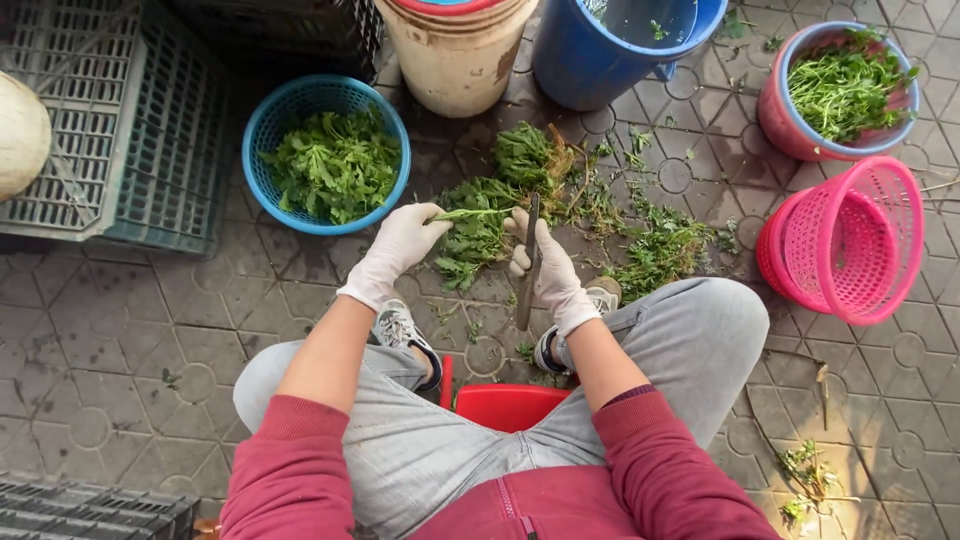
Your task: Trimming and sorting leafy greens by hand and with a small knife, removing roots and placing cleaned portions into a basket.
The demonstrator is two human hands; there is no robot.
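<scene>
My left hand [400, 243], in a white glove, pinches one end of a thin green stem [472, 213] held level above the ground. My right hand [541, 267], also gloved, grips a long dark knife [528, 262] upright and touches the stem's other end with its fingertips. Under the hands lies a heap of leafy greens and trimmings [545, 205] on the paved ground. I sit on a low red stool [507, 404] with knees spread.
A blue basket of picked leaves [330, 155] stands at the left, with a grey crate [110, 120] beyond it. A pink bucket of greens [842, 90], an empty pink basket [845, 243], a blue bucket [620, 45] and a beige bucket [455, 50] ring the far side.
</scene>
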